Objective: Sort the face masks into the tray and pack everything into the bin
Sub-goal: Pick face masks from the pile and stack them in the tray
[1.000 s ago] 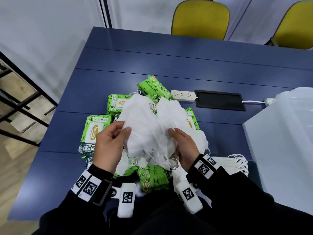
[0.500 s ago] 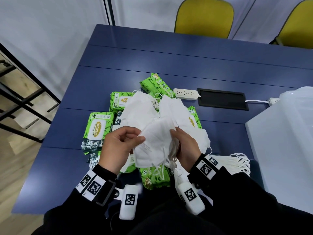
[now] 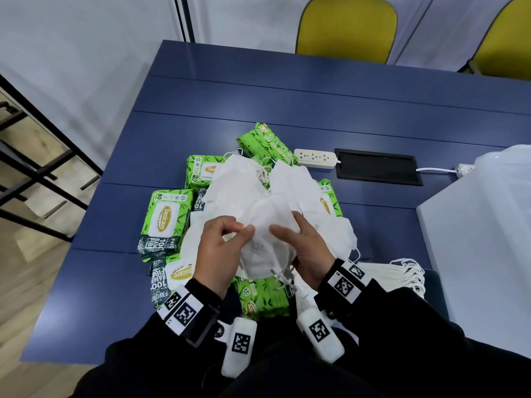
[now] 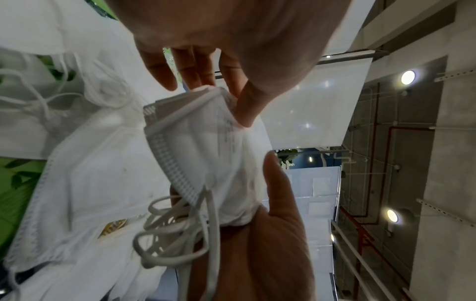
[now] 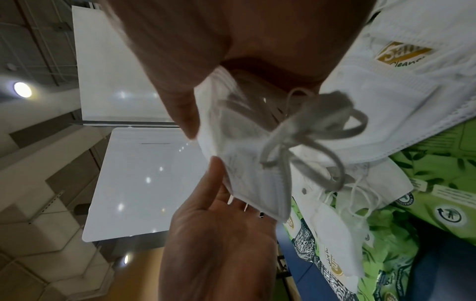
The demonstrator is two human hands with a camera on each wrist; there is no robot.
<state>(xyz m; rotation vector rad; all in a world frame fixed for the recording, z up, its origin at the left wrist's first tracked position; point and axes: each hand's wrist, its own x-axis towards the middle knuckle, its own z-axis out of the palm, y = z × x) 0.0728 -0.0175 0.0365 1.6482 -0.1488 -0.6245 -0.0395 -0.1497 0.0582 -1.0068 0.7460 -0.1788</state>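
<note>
Black sleeves (image 3: pixel 402 326), wristbands (image 3: pixel 186 313) with square-patterned tags, white wrist-mounted cameras (image 3: pixel 240 344).

Two yellow chairs (image 3: pixel 346 27) stand behind the blue table (image 3: pixel 287 93), which bears a white power strip (image 3: pixel 315 158).

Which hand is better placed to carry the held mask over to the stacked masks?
Right. The right hand grips the mask and is nearer the stacked masks.
</note>
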